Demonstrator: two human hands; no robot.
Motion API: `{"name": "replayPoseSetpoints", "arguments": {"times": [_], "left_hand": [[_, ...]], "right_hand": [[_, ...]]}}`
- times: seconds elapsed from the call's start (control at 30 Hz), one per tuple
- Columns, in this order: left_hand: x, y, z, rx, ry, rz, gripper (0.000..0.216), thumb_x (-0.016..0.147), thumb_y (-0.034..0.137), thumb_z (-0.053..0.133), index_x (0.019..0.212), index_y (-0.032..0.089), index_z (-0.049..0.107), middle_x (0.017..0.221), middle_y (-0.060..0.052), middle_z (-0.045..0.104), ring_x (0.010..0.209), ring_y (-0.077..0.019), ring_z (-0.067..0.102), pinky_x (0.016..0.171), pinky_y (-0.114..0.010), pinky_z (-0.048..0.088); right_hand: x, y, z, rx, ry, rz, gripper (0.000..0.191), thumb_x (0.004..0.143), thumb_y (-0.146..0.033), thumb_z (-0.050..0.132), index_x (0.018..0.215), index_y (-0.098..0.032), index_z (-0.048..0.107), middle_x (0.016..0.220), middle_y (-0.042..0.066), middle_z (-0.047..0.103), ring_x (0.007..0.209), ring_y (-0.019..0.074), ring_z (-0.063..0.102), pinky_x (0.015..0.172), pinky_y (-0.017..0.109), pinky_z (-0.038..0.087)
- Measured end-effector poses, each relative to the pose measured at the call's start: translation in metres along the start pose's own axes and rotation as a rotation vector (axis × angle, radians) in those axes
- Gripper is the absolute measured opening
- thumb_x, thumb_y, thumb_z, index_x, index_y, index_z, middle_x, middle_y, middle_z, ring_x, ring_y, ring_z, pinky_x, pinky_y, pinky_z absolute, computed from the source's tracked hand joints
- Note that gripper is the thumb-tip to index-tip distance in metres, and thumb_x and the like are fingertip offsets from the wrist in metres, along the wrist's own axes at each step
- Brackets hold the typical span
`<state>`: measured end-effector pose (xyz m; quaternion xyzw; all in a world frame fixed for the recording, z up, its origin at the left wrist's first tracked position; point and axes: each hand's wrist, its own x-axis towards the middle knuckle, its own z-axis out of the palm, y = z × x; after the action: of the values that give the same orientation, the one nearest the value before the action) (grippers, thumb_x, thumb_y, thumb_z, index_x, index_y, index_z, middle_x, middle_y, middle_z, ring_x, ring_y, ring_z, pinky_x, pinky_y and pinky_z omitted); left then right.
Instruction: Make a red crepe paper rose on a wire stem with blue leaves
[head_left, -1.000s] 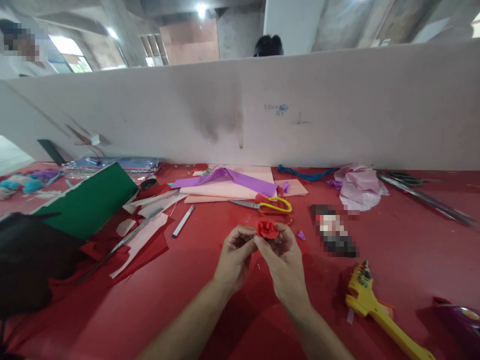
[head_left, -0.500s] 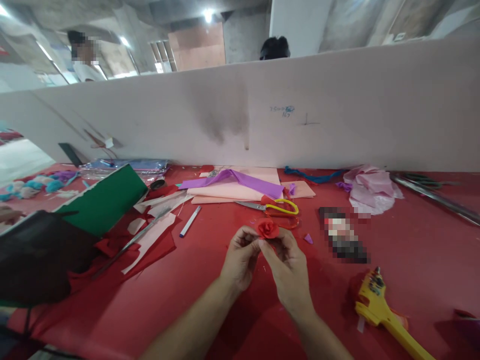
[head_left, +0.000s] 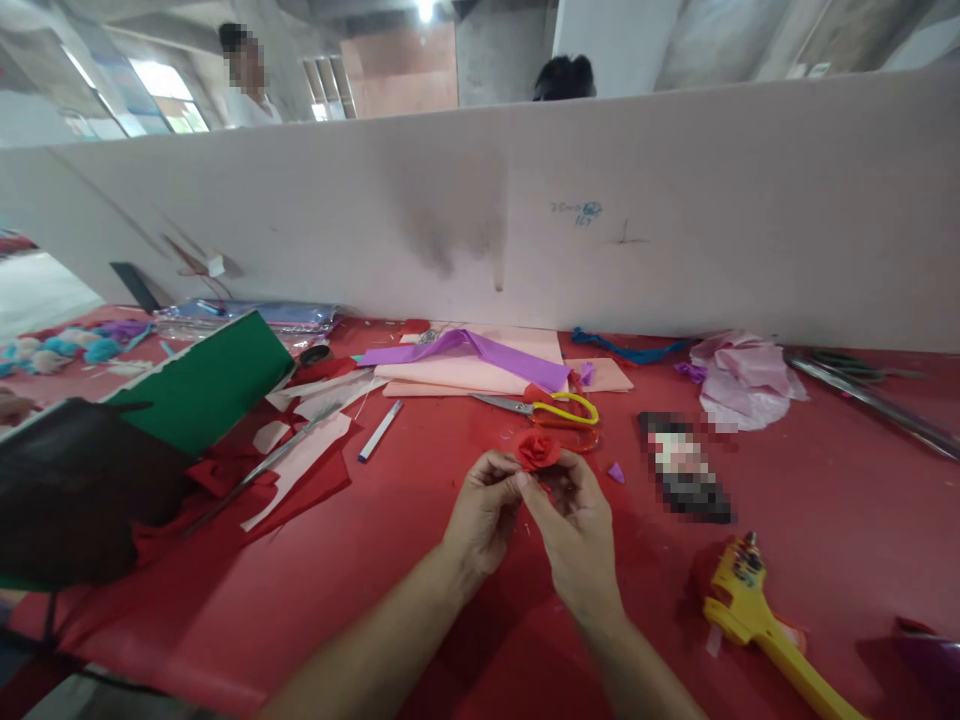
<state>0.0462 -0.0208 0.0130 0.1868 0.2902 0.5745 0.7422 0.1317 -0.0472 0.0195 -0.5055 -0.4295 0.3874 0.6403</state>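
A small red paper flower (head_left: 538, 450) with layered petals is held above the red table, bloom facing up. My left hand (head_left: 486, 508) pinches its base from the left, thumb and fingers closed. From the other side my right hand (head_left: 577, 520) grips the same base, its thumb meeting the left thumb below the petals. The underside of the flower is hidden by my fingers. Just beyond it lie scissors (head_left: 536, 408) with yellow and orange handles. A purple scrap (head_left: 616, 472) rests right of my right hand.
A yellow glue gun (head_left: 750, 605) and a blurred dark object (head_left: 686, 467) lie to the right. Peach paper (head_left: 450, 378) with a purple strip (head_left: 517, 362) lies behind the scissors. A marker (head_left: 380, 431), paper scraps and a green board (head_left: 210, 390) are left. A white partition (head_left: 300, 220) stands behind.
Both hands keep hold of the flower in nearly the same place. My view has shifted slightly. Beyond the partition, a person at the left appears further right.
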Motion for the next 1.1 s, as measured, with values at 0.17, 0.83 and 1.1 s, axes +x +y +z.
{"name": "replayPoseSetpoints", "arguments": {"times": [0.17,0.83,1.1], "left_hand": [[-0.0007,-0.0009,0.0001,0.017,0.014,-0.036,0.026,0.048,0.01,0.082,0.057,0.015,0.058,0.065,0.004,0.061,0.059,-0.0059,0.055,0.059,-0.016,0.043],[0.0043,-0.0023,-0.0054,-0.08,0.032,-0.139,0.032,0.043,0.006,0.081,0.062,0.017,0.058,0.059,0.004,0.062,0.056,-0.0062,0.054,0.057,-0.015,0.043],[0.0054,-0.0053,-0.0077,-0.075,-0.004,-0.158,0.034,0.044,0.012,0.085,0.061,0.016,0.056,0.062,0.003,0.062,0.061,-0.0072,0.056,0.061,-0.017,0.044]], "right_hand": [[0.0002,0.0018,-0.0003,0.007,-0.017,-0.007,0.021,0.08,-0.03,0.064,0.099,-0.022,0.059,0.098,0.004,0.063,0.091,0.0195,0.06,0.086,0.037,0.046],[0.0008,-0.0006,-0.0028,-0.107,-0.085,-0.065,0.022,0.079,-0.027,0.064,0.1,-0.023,0.057,0.098,0.005,0.061,0.09,0.0193,0.059,0.084,0.037,0.048],[-0.0001,-0.0028,-0.0036,-0.139,-0.006,-0.025,0.015,0.079,-0.03,0.062,0.091,-0.022,0.059,0.094,0.004,0.061,0.087,0.019,0.06,0.081,0.036,0.049]]}}
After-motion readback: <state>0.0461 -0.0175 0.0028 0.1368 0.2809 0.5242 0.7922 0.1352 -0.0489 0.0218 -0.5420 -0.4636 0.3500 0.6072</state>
